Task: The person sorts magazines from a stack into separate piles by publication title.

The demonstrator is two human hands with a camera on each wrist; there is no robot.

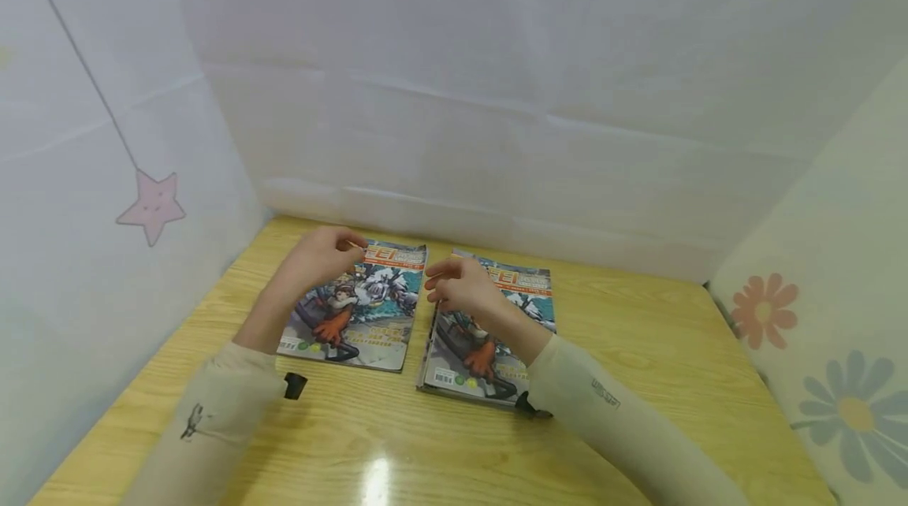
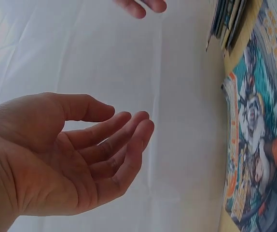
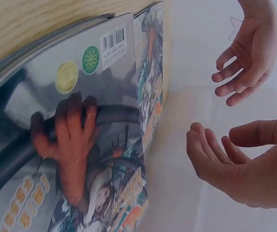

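Observation:
Two comic books with the same cover lie side by side on a wooden table point(image 1: 638, 348). Above the top left corner of the left comic point(image 1: 369, 309) hovers my left hand point(image 1: 322, 254), fingers loosely curled and holding nothing; the left wrist view shows its empty palm point(image 2: 80, 159). My right hand point(image 1: 457, 285) hangs over the top left of the right comic point(image 1: 489, 332), which sits on a small stack. Its fingers point(image 3: 211, 154) are relaxed and empty, with the left hand point(image 3: 247, 53) beyond them. The two hands are a short way apart.
White cloth walls point(image 1: 496, 96) close in the table at the back and left. A pink star point(image 1: 151, 206) hangs on a string at the left. A panel with flowers point(image 1: 837, 380) stands at the right. Bare tabletop lies in front of the comics.

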